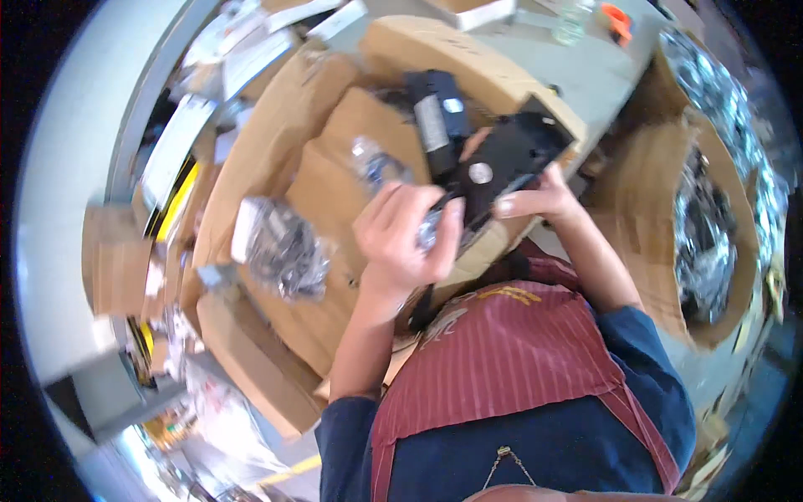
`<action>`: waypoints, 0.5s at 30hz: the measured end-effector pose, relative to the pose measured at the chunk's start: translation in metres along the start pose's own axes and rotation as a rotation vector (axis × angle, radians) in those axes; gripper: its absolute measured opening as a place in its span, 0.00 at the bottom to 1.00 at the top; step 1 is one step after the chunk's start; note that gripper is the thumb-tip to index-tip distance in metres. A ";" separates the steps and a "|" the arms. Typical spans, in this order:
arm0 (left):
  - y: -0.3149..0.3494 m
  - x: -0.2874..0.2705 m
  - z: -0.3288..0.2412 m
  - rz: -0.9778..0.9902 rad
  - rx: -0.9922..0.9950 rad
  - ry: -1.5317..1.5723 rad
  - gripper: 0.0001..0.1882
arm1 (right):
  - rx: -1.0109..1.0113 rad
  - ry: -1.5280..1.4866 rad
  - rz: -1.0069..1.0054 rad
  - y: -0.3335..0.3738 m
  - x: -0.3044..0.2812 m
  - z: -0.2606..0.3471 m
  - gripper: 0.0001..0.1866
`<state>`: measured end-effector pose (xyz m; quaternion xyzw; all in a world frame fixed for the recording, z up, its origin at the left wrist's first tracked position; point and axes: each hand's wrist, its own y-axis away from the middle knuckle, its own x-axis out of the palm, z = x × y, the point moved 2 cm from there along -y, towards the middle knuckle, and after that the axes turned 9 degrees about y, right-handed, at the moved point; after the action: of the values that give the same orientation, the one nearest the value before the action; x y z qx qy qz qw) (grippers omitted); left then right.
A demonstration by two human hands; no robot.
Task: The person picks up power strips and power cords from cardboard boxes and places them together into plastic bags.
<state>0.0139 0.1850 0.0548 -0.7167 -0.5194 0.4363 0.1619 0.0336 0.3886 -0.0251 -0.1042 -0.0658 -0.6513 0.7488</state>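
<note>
A flat black rectangular device [523,151] with a round white sticker is tilted above an open cardboard box [314,171]. My right hand [544,197] grips its near right edge, the thumb on top. My left hand [406,230] is closed at the device's left end; something shiny like clear plastic shows between its fingers, but I cannot make out what it is. Just beyond the hands is a second black device [437,117] with a white label. Left of my left hand, inside the box, lies a dark item in a clear bag [288,247]. A smaller clear bag [376,163] lies deeper in.
To the right stands another cardboard box [644,226] with dark items in plastic bags [707,243]. Papers and cartons [180,151] crowd the left side. An orange object [617,23] and a clear container [573,21] sit on the grey surface at the back.
</note>
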 end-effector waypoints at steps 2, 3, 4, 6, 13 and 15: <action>0.003 -0.005 0.008 -0.042 -0.037 0.050 0.06 | 0.002 -0.037 -0.056 0.003 0.003 0.001 0.43; 0.004 -0.009 0.012 -0.073 -0.055 0.077 0.06 | -0.036 -0.073 -0.079 0.001 0.007 0.004 0.45; 0.004 -0.013 0.016 -0.085 -0.109 0.105 0.07 | -0.101 -0.050 -0.054 -0.003 0.010 0.012 0.46; 0.007 -0.021 0.024 -0.170 -0.199 0.172 0.05 | -0.143 0.040 -0.033 -0.010 0.013 0.023 0.49; 0.017 -0.041 0.059 -0.465 -0.502 0.341 0.03 | -0.013 0.150 -0.175 -0.014 0.022 0.028 0.24; 0.016 -0.039 0.066 -0.521 -0.625 0.382 0.05 | -0.039 0.094 -0.178 -0.014 0.022 0.025 0.22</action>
<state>-0.0323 0.1292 0.0243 -0.6443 -0.7501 0.0631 0.1351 0.0234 0.3716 0.0048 -0.0820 -0.0268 -0.7204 0.6881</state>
